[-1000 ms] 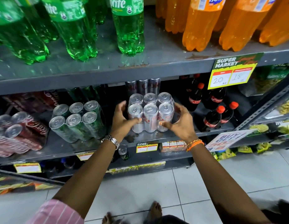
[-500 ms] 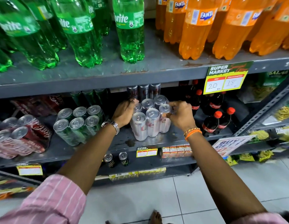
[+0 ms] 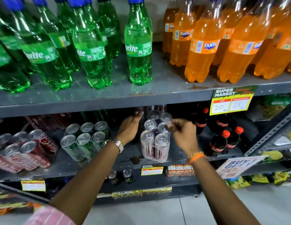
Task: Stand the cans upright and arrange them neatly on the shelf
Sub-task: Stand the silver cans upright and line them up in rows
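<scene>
Six silver cans bound in clear shrink film, a wrapped silver six-pack [image 3: 155,140], stand upright just right of the frame's centre, on the middle shelf [image 3: 187,153], two across and three deep. The left hand [image 3: 130,127] reaches in along the pack's left flank toward the back cans, fingers loosely spread; motion blur hides whether they touch the film or the cans behind. The right hand [image 3: 182,132] is at the pack's upper right, its fingertips pinched near the rim of a middle can, seemingly on the film, though blur leaves that unsure.

Judging by its look, the pack is heavy for its size and rigid as a block, but the film is slick and stretchy, so pulling on it alone could tear it or let the cans shift. Flat palms on opposite sides, low on the can walls, would slide it best. Left of it stand a green six-pack [image 3: 83,140] and a leaning red cola pack [image 3: 26,150].
</scene>
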`<state>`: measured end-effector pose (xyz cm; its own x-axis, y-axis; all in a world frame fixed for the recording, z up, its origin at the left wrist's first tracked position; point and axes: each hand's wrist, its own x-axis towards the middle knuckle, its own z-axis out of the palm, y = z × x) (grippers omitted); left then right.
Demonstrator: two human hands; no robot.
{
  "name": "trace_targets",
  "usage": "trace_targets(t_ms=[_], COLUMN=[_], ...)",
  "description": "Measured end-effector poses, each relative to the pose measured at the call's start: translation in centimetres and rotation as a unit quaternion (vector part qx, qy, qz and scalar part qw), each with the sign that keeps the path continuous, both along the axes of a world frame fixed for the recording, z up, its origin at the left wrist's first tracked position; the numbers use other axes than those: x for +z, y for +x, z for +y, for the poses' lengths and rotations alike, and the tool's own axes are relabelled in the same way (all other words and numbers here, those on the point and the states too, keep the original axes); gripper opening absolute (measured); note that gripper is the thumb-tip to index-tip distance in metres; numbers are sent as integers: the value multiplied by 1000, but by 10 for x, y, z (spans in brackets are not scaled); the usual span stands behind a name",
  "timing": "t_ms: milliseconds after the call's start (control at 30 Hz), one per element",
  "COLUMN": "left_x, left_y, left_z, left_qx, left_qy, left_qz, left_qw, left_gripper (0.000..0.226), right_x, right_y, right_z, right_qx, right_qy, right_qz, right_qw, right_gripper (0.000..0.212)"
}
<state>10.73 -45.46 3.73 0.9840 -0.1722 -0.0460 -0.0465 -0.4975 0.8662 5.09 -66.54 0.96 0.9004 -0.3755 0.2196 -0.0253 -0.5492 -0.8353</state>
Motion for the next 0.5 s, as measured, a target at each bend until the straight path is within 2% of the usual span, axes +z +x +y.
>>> trace_targets(t_ms=[67,133,200,300,500], left_x=[5,10,14,10,-1], left_y=[15,24,30,39,48], left_z=[-7,-18,-30,-45,-53], left_qx=[-36,-63,-69,-101,-101], left_qy=[55,67,56,72,67], left_qz=[8,-25,-26,36,39], left_qw=[998,995,996,992,992], left_gripper=[56,53,55,59,56], right_x=[-8,-13,-17,-13,-12], right_y=[-22,-38,-47,-51,-51], right_z=[15,26,29,31,26], right_qx=[-1,10,15,14,48], right_qy=[44,64,43,16,-31], right_qz=[-12,-10,-3,19,20], right_qw=[999,998,999,1000,998], right_gripper=[12,19,32,45,50])
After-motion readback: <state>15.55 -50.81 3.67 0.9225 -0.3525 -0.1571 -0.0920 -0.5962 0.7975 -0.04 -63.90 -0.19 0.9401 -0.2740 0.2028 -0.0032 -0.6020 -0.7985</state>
